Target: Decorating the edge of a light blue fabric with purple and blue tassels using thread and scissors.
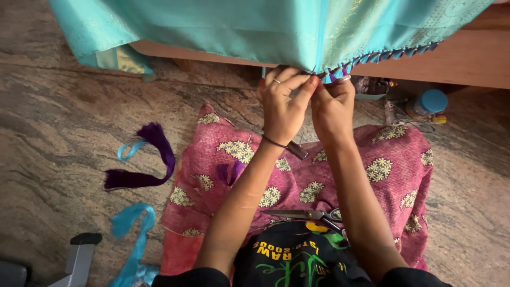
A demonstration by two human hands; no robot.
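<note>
Left hand (284,103) and right hand (332,103) pinch the turquoise cloth's tasselled edge (340,70) above them.

I see a teal cloth (255,32) across the top of the frame, smooth with a soft silky sheen, hanging off matt brown wood (457,58) at upper right. Lower centre, the pink cloth (393,159) looks coarse and matt. Steel scissors (308,215) on it glint. At left, purple thread (154,159) looks glossy on polished stone floor (53,133).
</note>
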